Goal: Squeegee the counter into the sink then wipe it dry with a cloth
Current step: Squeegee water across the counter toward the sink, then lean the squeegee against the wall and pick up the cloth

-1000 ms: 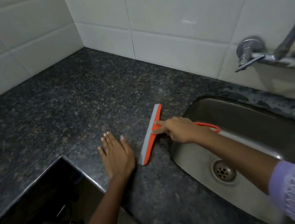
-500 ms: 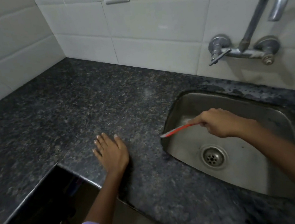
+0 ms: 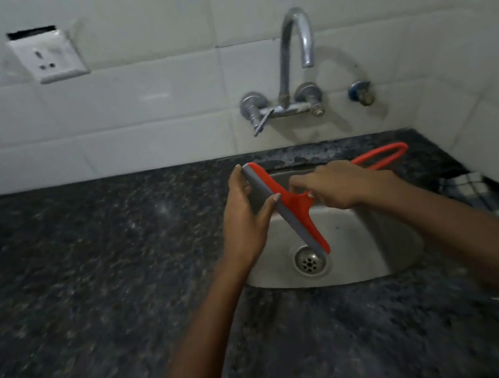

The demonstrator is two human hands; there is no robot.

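We see the sink (image 3: pixel 389 253) set into the counter (image 3: pixel 80 270) toward its right end, the tap (image 3: pixel 292 59) on the wall behind it. The squeegee (image 3: pixel 288 212) hangs over the sink between our left hand (image 3: pixel 245 220) and right hand (image 3: pixel 341 184). A cloth (image 3: pixel 472 191) lies at the counter's right edge; a socket (image 3: pixel 46 56) sits on the wall at the left.

My right hand (image 3: pixel 339 186) grips the orange squeegee (image 3: pixel 293 205) at the neck of its handle, loop end sticking out past my wrist toward the back right. Blade runs diagonal over the steel sink (image 3: pixel 373 252), low end above the drain (image 3: pixel 310 260). My left hand (image 3: pixel 247 220) pinches the grey rubber edge near the upper end, thumb on the front. Dark speckled counter (image 3: pixel 80 270) all around, checked cloth (image 3: pixel 472 191) at right edge, tap (image 3: pixel 292 59) and wall socket (image 3: pixel 46 55) on white tiles behind
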